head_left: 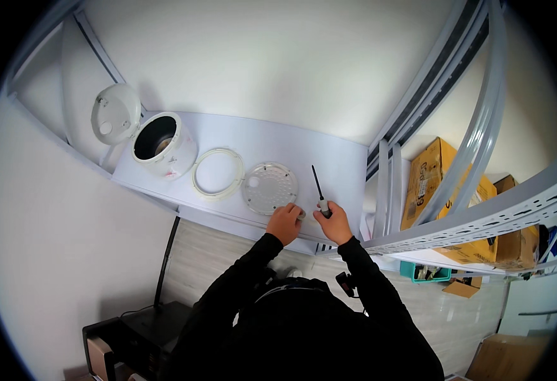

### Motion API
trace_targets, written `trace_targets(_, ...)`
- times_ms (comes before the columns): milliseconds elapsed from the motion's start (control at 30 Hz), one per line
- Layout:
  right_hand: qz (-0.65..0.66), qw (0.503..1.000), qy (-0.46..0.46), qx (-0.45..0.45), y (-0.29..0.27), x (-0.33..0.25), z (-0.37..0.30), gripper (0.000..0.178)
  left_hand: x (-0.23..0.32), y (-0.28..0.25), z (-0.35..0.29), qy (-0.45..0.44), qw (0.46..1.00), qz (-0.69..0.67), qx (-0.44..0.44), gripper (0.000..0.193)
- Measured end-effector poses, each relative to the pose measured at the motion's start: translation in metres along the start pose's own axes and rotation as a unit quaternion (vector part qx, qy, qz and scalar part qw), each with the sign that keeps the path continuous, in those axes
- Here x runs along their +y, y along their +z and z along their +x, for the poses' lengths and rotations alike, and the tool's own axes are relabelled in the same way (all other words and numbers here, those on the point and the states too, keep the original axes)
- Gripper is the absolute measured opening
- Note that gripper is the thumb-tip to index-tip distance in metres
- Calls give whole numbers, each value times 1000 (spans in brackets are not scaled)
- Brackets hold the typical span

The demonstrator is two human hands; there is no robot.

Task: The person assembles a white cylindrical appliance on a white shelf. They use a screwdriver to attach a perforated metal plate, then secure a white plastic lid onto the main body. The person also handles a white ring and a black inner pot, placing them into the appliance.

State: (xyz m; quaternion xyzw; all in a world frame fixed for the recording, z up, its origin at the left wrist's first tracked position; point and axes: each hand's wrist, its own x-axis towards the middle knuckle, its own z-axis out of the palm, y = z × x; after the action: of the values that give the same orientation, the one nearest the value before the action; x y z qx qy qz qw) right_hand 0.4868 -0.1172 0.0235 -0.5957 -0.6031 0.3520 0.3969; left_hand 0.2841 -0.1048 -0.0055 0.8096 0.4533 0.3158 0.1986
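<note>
My right hand (333,225) is closed round the handle of a screwdriver (318,185), whose dark shaft points up and away over the white shelf (332,152). My left hand (283,223) is closed at the shelf's near edge, with a small greyish piece at its fingertips, too small to name. Just beyond that hand lies a round, translucent white disc (270,188) with small holes and a pale round spot. To its left rests a flat white ring (241,170). Further left a white cylindrical housing (180,152) with a dark inside leans, its round white lid (114,114) swung open beside it.
Metal uprights (383,190) and a perforated rail (482,222) rise at the right. Behind them stand yellow cartons (426,181). A teal bin (443,274) sits lower right. On the lower left is a black machine (145,333), with a black cable (166,260) running up.
</note>
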Motion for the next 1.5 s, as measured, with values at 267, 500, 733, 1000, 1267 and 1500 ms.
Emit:
trace_targets(267, 18, 999, 17, -44, -12, -12, 4, 35, 12, -11, 2, -6, 1000, -21, 12, 23)
trace_targets(500, -71, 989, -105, -82, -22, -64, 1, 65, 34, -48, 19, -12, 989, -96, 113, 22)
trace_targets(733, 67, 985, -88, -131, 8, -131, 1, 69, 41, -128, 17, -29, 976, -122, 179, 23)
trace_targets(1000, 38, 972, -189, -138, 101, -183, 21, 63, -2, -221, -16, -35, 974, -110, 195, 24)
trace_targets(1267, 27, 991, -98, -91, 249, -238, 44, 41, -115, -317, -58, 17, 979, -31, 202, 28)
trace_targets(1500, 125, 978, -167, 15, 353, -267, 62, 34, -210, -383, -68, 56, 974, 56, 211, 25)
